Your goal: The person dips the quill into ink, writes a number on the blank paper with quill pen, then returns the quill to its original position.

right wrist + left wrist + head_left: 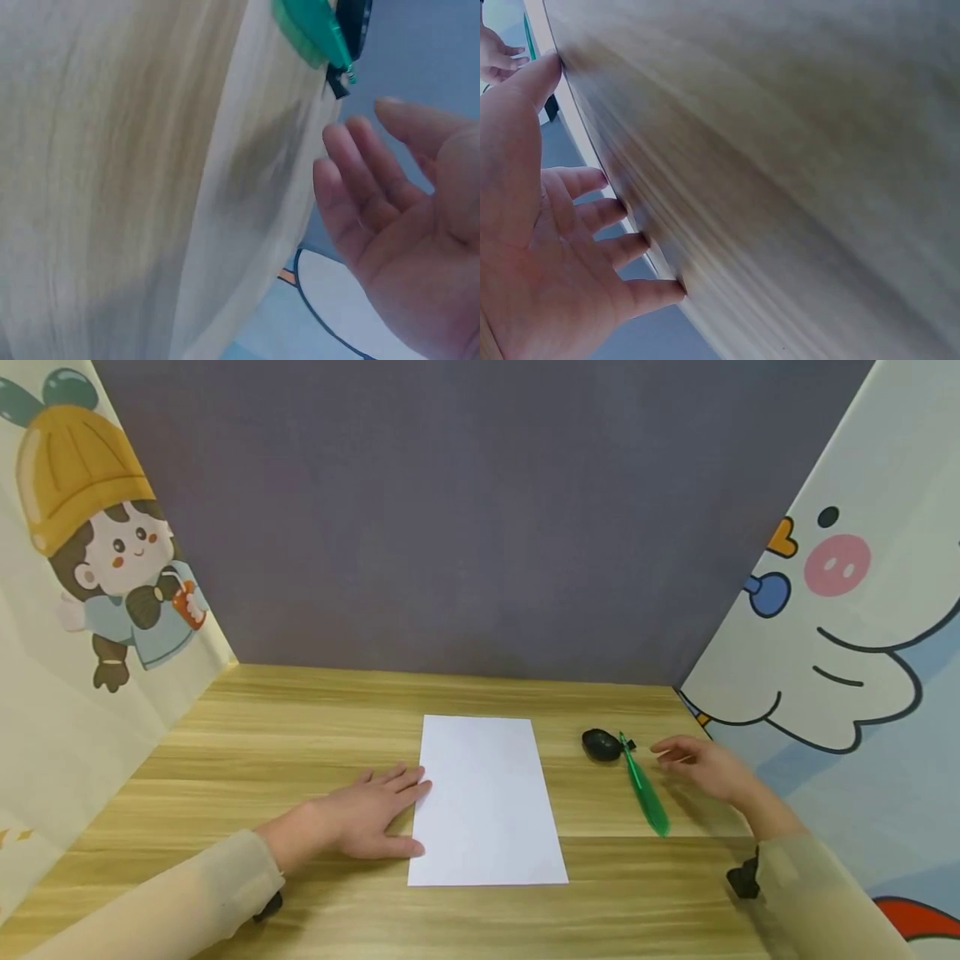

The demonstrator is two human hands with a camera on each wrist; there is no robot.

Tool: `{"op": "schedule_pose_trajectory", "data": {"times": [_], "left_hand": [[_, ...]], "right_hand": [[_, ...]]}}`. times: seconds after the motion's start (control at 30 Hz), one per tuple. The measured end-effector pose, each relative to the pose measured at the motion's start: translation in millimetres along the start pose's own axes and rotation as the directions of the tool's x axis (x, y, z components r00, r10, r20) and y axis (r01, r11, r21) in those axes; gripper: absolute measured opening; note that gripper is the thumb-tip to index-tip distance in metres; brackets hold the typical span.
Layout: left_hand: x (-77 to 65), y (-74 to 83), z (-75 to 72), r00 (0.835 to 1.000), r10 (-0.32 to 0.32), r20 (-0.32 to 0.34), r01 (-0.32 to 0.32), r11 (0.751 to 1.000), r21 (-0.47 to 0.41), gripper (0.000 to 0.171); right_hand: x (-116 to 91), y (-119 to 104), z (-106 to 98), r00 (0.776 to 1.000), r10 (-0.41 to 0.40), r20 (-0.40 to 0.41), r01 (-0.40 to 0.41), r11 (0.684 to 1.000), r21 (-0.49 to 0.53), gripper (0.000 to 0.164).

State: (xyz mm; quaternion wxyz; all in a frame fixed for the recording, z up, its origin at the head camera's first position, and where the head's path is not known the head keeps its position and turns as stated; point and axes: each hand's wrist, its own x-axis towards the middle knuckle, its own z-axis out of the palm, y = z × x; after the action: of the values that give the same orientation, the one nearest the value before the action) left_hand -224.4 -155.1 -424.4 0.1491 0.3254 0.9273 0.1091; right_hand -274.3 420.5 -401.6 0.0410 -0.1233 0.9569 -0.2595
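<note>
My left hand (369, 817) lies flat on the wooden table with fingers spread. Its fingertips and thumb overlap the left edge of a white sheet of paper (487, 802). In the left wrist view the same hand (559, 247) shows straight fingers touching the table surface. To the right of the sheet, a slim green pen-like thing (647, 789) leans with its narrow tip at a small black holder with an oval body (602, 745). Just right of these, my right hand (705, 767) hovers with loosely bent fingers and holds nothing. The right wrist view shows the green thing (315, 30) beyond its fingertips.
The light wooden table (315, 718) has a seam running across its right front part. A dark grey panel (450, 527) stands at the back. Cartoon-printed walls flank it: a child in a yellow hat (127, 543) left, a white figure (847, 627) right.
</note>
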Motion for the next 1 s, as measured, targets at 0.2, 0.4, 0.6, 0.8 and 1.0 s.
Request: {"op": "schedule_pose_trajectory", "data": {"times": [0.2,0.4,0.6,0.8,1.0], "left_hand": [[-0.5,-1.6,1.7,1.000,-0.001,-0.003,0.001,1.000,0.003,0.101],[-1.1,0.4,1.5,1.000,-0.006,0.001,0.006,1.000,0.002,0.100],[-1.4,1.8,0.8,1.000,-0.010,-0.004,0.010,1.000,0.005,0.100],[-1.7,1.8,-0.4,1.000,-0.011,-0.001,0.011,1.000,0.007,0.100],[-2.1,1.5,-1.1,1.000,-0.014,0.002,0.014,1.000,0.004,0.100]], "right_hand": [[11,7,7,0.996,-0.004,0.094,-0.008,0.991,0.131,0.038],[20,8,13,0.994,-0.021,0.108,0.011,0.996,0.094,0.038],[28,8,15,0.986,-0.073,0.148,0.065,0.996,0.057,0.036],[34,4,15,0.982,-0.091,0.164,0.091,0.996,0.010,0.039],[41,2,19,0.980,-0.087,0.177,0.089,0.996,-0.002,0.042]]}}
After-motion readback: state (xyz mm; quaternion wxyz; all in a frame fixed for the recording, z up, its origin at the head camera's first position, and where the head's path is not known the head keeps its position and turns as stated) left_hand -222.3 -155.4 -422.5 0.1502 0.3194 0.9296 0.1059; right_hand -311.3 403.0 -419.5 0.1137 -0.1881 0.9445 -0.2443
